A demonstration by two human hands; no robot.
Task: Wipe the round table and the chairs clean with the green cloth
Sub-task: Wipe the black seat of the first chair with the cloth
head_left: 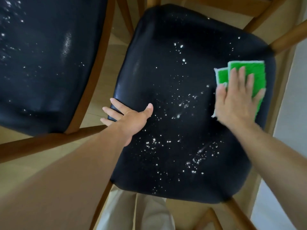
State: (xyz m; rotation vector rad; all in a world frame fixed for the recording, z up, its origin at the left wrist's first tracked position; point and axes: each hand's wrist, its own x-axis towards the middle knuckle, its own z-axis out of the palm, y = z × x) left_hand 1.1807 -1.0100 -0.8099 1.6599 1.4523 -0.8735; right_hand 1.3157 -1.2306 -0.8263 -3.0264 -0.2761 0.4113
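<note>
Step in hand: wiping of a chair seat [174,97]; judged early in that seat's cleaning, since white specks [182,103] lay over most of its black surface.
Green cloth [239,72]: folded, lying flat on the seat near its right edge, pressed down under the right hand.
Right hand [235,98]: palm down on the cloth, fingers [235,77] spread and nearly straight; pressing rather than gripping, nothing closed around the cloth.
Left hand [131,120]: open, holding nothing; palm resting at the seat's left edge, thumb on the top surface, fingers [114,103] reaching over the rim, seemingly to steady the chair.
Second chair seat [41,63]: to the left, also black, also speckled white; judged not yet wiped.
Frame: wooden rails [49,141] ran between and around both seats.
Next move calls for: a sweep of the cloth from the right edge leftward across the speckled middle, with even pressure, gathering the specks rather than scattering them onto the floor; the left hand would need to clear the path.
Hidden: the round counter was out of view entirely; its condition could not be told.
Cut off: chair backs and legs, mostly outside the picture.
Hard to make out: whether the specks were crumbs, powder or droplets; the right hand and cloth edge were slightly blurred; the cloth's underside could not be seen.
</note>
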